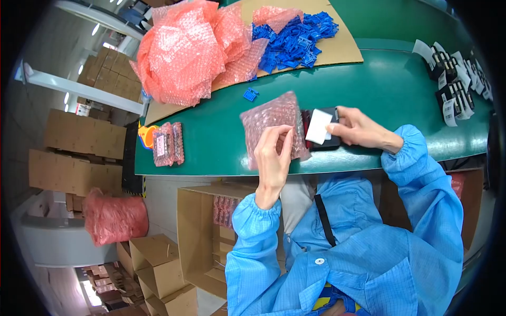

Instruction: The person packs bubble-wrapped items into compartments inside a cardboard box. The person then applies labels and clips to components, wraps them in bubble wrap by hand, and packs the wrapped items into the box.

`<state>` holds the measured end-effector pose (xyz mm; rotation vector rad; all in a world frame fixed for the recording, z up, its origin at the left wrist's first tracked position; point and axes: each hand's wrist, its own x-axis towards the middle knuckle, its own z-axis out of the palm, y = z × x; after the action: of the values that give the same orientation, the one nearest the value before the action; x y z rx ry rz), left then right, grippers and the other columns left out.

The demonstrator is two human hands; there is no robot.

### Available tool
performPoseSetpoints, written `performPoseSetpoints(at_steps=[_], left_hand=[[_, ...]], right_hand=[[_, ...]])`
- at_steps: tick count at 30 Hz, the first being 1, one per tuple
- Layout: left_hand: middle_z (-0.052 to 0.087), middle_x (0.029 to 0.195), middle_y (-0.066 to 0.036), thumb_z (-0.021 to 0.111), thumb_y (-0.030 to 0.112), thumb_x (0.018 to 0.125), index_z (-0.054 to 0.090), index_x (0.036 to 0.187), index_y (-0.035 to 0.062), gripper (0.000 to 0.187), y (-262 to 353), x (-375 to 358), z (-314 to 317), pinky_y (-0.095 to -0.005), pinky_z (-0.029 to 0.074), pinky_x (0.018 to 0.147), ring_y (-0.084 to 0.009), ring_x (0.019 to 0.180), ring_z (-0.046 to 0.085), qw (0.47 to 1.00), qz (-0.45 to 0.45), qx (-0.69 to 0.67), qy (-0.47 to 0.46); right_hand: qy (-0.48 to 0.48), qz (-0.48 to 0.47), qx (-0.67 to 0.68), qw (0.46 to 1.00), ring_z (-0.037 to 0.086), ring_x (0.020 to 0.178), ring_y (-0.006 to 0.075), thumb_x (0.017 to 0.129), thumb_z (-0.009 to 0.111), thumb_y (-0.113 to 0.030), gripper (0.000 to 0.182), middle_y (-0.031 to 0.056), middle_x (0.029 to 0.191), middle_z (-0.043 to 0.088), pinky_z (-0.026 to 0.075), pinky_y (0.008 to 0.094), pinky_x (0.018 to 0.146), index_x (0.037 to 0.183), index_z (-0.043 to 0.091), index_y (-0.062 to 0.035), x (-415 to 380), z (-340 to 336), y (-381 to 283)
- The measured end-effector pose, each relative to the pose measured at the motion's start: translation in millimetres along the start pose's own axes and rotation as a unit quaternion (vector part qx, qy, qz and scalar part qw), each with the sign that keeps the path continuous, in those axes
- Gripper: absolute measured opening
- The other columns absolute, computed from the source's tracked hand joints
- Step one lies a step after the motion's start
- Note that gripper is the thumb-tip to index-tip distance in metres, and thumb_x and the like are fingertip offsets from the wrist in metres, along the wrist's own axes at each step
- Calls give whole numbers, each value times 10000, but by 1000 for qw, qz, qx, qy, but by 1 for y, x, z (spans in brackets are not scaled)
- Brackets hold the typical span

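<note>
My right hand [358, 128] grips a black device [333, 141] by its right end, with the thumb on a white label [318, 126] lying over it. The device's left end is at the opening of a pink bubble-wrap bag [269, 118]. My left hand [275, 152] is at the bag's lower right part, fingertips pinched together near its edge; whether film is between them is too small to tell. One blue plastic piece [251, 95] lies on the green table [211, 129] above the bag.
Pink bubble wrap [182, 52] and a heap of blue pieces [295, 42] lie on cardboard at the back. Wrapped packs [167, 144] and an orange tape dispenser [146, 135] are at left. Black devices with labels [453, 79] stand at right. A carton [197, 242] is below the table.
</note>
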<state>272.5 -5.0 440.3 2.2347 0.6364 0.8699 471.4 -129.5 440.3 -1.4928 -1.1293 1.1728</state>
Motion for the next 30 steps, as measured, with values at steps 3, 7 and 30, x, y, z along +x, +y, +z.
performPoseSetpoints(at_steps=[3, 7, 30], left_hand=[[639, 868, -80, 685, 32, 842, 669, 941, 20, 102, 10, 1, -2, -302, 482, 665, -191, 744, 631, 998, 59, -6, 34], [641, 873, -59, 703, 34, 807, 665, 899, 50, 100, 11, 5, -13, -332, 409, 751, -214, 767, 614, 984, 150, 100, -1], [501, 1197, -123, 520, 81, 981, 521, 1050, -15, 119, -11, -17, 18, -295, 443, 928, -147, 1074, 514, 954, -68, -284, 64]], right_hand=[[3, 11, 14, 1000, 445, 550, 30, 936, 617, -288, 396, -33, 695, 552, 344, 195, 469, 1194, 561, 7, 8, 6, 0], [83, -11, 34, 996, 457, 547, 42, 924, 629, -338, 389, -25, 660, 550, 358, 219, 481, 1030, 623, 36, 17, 6, 0], [150, -195, -221, 944, 495, 546, 52, 839, 739, -205, 405, 10, 634, 548, 403, 227, 478, 1111, 555, 33, -6, 20, 7]])
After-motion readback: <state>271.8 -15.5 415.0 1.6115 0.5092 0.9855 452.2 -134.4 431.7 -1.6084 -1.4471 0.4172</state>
